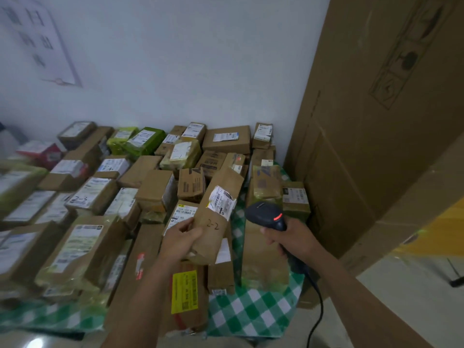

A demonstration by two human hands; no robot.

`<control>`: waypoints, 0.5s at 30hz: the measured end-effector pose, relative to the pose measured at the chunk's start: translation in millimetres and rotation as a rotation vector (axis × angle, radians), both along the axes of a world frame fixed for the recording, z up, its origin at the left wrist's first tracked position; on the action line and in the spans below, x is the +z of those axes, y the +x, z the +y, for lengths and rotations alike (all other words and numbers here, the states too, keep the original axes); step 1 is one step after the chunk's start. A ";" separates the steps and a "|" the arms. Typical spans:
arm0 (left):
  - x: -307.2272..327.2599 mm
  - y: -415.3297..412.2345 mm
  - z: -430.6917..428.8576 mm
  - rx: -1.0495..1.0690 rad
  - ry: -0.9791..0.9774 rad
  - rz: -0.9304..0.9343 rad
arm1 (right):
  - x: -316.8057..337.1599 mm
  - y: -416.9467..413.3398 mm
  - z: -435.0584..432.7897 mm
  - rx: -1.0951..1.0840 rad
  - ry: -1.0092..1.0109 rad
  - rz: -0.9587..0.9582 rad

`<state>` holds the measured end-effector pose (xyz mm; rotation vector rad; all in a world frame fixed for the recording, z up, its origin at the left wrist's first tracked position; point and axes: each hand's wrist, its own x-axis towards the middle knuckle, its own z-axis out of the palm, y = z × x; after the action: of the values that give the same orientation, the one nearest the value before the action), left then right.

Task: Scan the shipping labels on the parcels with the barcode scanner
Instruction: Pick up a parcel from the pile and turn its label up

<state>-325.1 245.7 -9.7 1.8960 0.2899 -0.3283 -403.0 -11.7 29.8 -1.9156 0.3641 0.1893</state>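
Partly hidden: left hand [184,238] grips parcel [216,217] end; right hand [288,238] wraps scanner [267,215] handle; label [221,200] print illegible.

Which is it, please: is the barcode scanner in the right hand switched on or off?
On: a red light glows on the head of the barcode scanner, which the right hand grips by its handle.

Green-checked tablecloth [253,315] bears many cardboard parcels [155,189].

One head-worn wide-angle camera looks forward and down, close above the left hand [182,241] and right hand [288,238], toward parcels [155,187] and wall [175,71]
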 end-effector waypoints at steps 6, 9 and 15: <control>27.6 13.5 32.2 -0.106 0.040 -0.073 | 21.6 3.5 -4.6 0.092 -0.082 -0.060; 32.9 15.6 36.5 -0.142 0.077 -0.101 | 24.2 5.5 -8.6 0.096 -0.048 -0.064; 21.5 3.0 25.4 0.010 0.030 -0.145 | 26.4 6.6 -13.1 -0.030 0.327 -0.039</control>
<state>-322.1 271.1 11.8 1.9361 0.2074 -0.1793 -396.4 -24.8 56.2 -1.5890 0.3148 0.1799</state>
